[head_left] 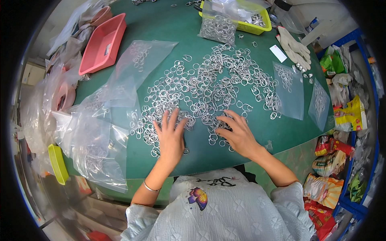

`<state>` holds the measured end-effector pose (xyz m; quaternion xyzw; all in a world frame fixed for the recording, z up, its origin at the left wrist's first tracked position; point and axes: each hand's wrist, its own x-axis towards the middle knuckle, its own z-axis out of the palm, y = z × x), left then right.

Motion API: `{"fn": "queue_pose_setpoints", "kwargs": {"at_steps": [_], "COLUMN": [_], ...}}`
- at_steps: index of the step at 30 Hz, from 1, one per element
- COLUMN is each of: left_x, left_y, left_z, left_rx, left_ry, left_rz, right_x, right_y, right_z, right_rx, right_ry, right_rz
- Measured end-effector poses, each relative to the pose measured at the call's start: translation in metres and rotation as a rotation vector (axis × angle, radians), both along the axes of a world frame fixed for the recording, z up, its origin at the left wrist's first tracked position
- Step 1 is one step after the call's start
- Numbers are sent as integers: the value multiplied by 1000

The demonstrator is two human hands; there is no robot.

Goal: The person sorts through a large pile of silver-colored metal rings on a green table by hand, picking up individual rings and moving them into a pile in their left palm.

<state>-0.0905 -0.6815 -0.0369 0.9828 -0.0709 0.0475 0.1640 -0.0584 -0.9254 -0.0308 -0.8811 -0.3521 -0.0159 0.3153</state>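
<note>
A wide heap of silver metal rings (209, 76) is spread over the green tabletop (201, 154). My left hand (171, 138) lies palm down on the heap's near left part, fingers spread among the rings. At the near right part my right hand (238, 134) rests with its fingers bent and apart, touching rings at the fingertips. Neither hand visibly grips a ring, though what lies under the palms is hidden. A bare strip of tabletop runs between the two hands.
Clear plastic bags (100, 140) with rings cover the left side, near a pink tray (105, 44). Behind the heap stand a filled bag (219, 28) and a yellow-green basket (253, 28). To the right are flat bags (290, 96) and white gloves (295, 48).
</note>
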Motion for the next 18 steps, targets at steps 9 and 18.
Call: {"fn": "queue_pose_setpoints", "kwargs": {"at_steps": [9, 18], "left_x": [13, -6], "left_y": [10, -60], "left_z": [11, 11], "left_rx": [-109, -128], "left_ry": [-158, 80], "left_rz": [237, -453], "right_x": [14, 18], "right_y": [-7, -33], "right_z": [3, 12], "right_rx": [701, 875], "right_ry": [704, 681], "right_rz": [-247, -532]}}
